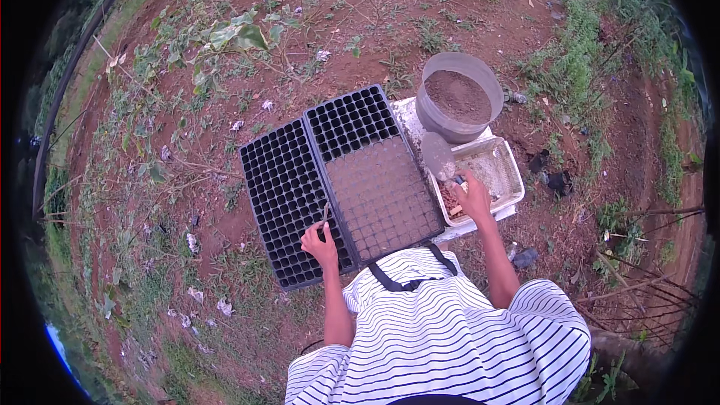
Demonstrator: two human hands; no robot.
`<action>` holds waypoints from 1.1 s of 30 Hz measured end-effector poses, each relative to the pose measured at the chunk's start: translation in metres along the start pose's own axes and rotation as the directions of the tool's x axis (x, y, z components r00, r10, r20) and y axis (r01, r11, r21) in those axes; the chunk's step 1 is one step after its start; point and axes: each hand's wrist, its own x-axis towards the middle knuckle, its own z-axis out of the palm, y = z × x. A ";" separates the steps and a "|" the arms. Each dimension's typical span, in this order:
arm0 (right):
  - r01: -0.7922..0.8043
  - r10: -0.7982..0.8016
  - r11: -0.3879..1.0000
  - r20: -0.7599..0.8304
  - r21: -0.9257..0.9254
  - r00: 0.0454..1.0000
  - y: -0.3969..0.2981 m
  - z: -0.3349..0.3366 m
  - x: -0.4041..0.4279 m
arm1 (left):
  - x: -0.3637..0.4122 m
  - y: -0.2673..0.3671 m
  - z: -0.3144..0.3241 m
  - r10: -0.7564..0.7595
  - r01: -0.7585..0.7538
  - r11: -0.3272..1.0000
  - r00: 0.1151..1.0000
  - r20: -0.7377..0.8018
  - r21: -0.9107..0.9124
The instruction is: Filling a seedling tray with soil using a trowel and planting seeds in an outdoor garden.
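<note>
My left hand (319, 244) pinches a small thin stick-like tool (325, 212) above a black plastic seedling tray (275, 191), whose cells look dark, with no soil visible. Against that tray's right side lies a second seedling tray (353, 102). Brown soil (377, 191) fills its nearer cells, while those at the far end look dark. My right hand (473, 198) grips a hand trowel (438, 156) by its handle, over the left side of a white plastic basket (514, 177). Reddish-brown pellets or seeds (450, 202) lie in the basket beneath this hand, partly hidden.
A translucent round bucket (430, 115) holding loose soil (457, 95) stands beyond the basket. Bucket and basket rest on a white board (406, 112). Leafy plants (242, 34) grow from the red ground at the far left. Dry branches (630, 287) lie at the right.
</note>
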 end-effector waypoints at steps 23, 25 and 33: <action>0.294 -0.307 0.919 -0.006 -0.263 0.952 -0.006 0.098 0.136 | 0.003 0.050 0.004 0.017 0.009 0.982 0.991 0.136 -0.187; 0.222 -0.227 0.952 -0.003 -0.211 0.974 -0.006 0.097 0.135 | 0.002 0.054 0.003 0.008 0.015 0.981 0.993 0.115 -0.195; 0.575 -0.576 0.817 -0.013 0.042 0.818 -0.082 0.094 0.062 | 0.009 0.081 0.000 0.092 -0.041 0.980 0.961 0.260 -0.194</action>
